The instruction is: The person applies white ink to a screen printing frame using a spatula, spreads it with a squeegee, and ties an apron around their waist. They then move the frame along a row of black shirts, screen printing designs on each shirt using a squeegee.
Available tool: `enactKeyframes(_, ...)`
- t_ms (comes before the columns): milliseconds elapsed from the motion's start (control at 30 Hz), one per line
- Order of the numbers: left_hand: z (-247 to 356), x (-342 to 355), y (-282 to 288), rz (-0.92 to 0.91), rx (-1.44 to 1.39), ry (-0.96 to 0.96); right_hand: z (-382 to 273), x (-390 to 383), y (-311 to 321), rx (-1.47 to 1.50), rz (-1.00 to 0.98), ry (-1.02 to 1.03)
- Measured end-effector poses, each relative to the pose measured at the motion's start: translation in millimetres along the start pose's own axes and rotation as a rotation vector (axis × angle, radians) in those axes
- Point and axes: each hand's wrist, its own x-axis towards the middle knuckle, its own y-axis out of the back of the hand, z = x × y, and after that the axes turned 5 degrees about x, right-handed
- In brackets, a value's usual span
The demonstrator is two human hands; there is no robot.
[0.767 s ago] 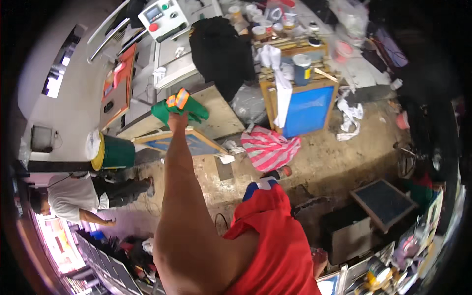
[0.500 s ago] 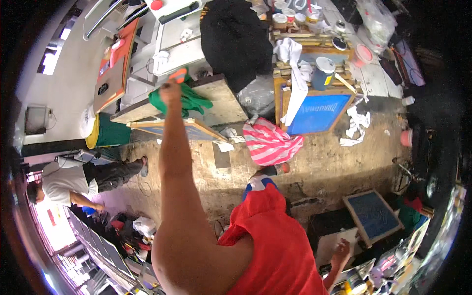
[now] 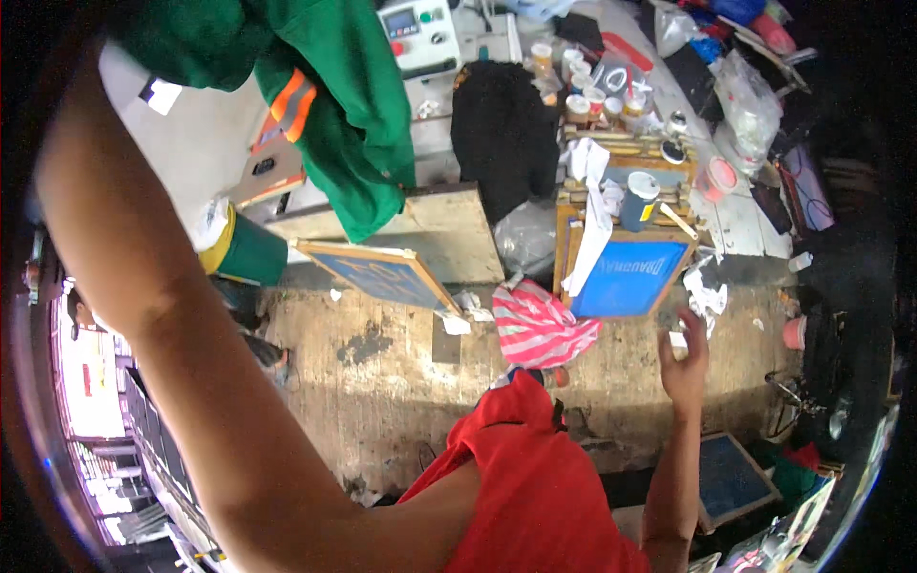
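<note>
A green garment (image 3: 344,115) with an orange and grey reflective band (image 3: 293,103) hangs high at the upper left. My left arm (image 3: 143,239) is raised to it, and the hand itself is lost behind the cloth and the dark rim. The cloth hangs from that hand, its lower end over a wooden board (image 3: 449,229). My right hand (image 3: 685,368) is held up over the floor with fingers apart and nothing in it. Nearest to it are crumpled white cloths (image 3: 705,294) and a blue printing screen (image 3: 626,277) leaning at a stack of wooden frames.
A black cloth (image 3: 504,134) lies on the work surface beside a control box (image 3: 420,38). Jars (image 3: 594,100) and a dark blue tub (image 3: 639,202) stand to its right. A pink-striped bag (image 3: 543,327) and another framed screen (image 3: 377,274) are at floor level. A green bin (image 3: 253,250) stands left.
My left hand has lifted the green garment off the board, up and to the left. My right hand has risen from the lower right. The view has shifted.
</note>
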Motion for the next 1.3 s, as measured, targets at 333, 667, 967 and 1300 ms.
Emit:
enactKeyframes(333, -5, -92, -17, -0.439, 0.424, -0.091, -113, 25, -110, 0.269, 0.036, 0.283)
enactKeyframes(667, 9, 12, -303, -0.923, 0.271, -0.422, 80, -257, 156, 0.155, 0.3, -0.356)
enactKeyframes(967, 162, -125, -461, -0.856, 0.577, -0.795, -18, -390, 157, 0.164, 0.585, -0.573)
enactKeyframes(1300, 216, -424, -567, -1.438, -0.399, -1.224, -76, -413, 136, -0.423, 0.528, -0.826)
